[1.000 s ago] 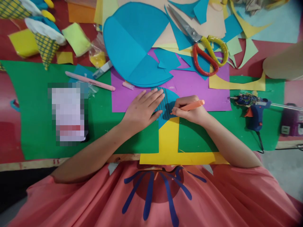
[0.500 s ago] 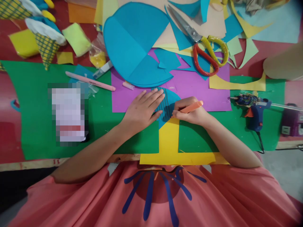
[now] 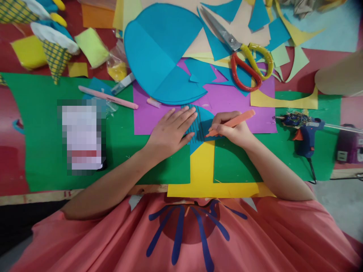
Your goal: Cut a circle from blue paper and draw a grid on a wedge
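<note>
My left hand (image 3: 172, 130) lies flat with its fingers spread on a small blue piece (image 3: 205, 115) marked with dark parallel lines. My right hand (image 3: 234, 128) grips an orange pen (image 3: 241, 118), whose tip rests on the right part of that blue piece. Beneath the piece are a purple sheet (image 3: 241, 109) and a yellow strip (image 3: 202, 162) that runs down to a wider yellow band. A large blue disc (image 3: 164, 49) with fold lines lies just beyond my hands.
Scissors (image 3: 234, 45) with red and yellow handles lie on scraps at the back. A blue glue gun (image 3: 306, 136) is at the right. On the green sheet (image 3: 45, 151), a pink pen (image 3: 107, 97) and a pixelated object (image 3: 82, 132) lie at the left.
My right hand and the orange pen have shifted slightly up and to the right, with the pen leaning lower. A blue scrap at the back now lies flatter. My left hand has stayed put.
</note>
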`<state>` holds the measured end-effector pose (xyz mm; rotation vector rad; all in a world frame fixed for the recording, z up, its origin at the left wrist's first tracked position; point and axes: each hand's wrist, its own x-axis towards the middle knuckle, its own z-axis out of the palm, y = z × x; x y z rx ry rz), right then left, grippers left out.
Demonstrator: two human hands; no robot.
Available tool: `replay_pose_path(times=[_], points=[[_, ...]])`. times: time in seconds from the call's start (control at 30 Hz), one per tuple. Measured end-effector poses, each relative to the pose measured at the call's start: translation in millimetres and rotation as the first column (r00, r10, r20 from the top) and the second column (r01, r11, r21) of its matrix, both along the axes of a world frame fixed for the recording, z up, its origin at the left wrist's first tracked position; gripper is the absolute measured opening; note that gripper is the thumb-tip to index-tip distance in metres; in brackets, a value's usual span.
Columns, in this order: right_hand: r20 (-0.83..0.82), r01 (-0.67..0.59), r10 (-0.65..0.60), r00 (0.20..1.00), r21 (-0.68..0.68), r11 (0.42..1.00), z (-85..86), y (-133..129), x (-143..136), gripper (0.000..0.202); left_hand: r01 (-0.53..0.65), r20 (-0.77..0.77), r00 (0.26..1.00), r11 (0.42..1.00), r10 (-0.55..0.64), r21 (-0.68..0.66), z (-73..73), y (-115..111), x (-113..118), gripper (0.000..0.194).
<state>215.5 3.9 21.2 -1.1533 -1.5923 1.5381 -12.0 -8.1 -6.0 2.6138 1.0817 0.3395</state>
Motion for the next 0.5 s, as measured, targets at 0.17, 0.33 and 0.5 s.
replay_pose_path(times=[0.17,0.33,0.5], points=[[-0.085,0.271,-0.273,0.958,-0.028,0.962,-6.4,2,1,0.03,0.025,-0.003,1.0,0.999,-0.025,-0.029,4.6,0,1,0.045],[0.013,0.317,-0.318,0.948,0.035,0.948,-4.8,3,0,0.032,0.074,0.029,0.997,0.997,-0.073,-0.007,10.0,-5,3,0.039],[0.084,0.248,-0.253,0.964,0.072,0.966,-2.2,4,0,0.026,0.107,0.027,0.994,0.994,-0.107,0.006,12.4,-8,3,0.037]])
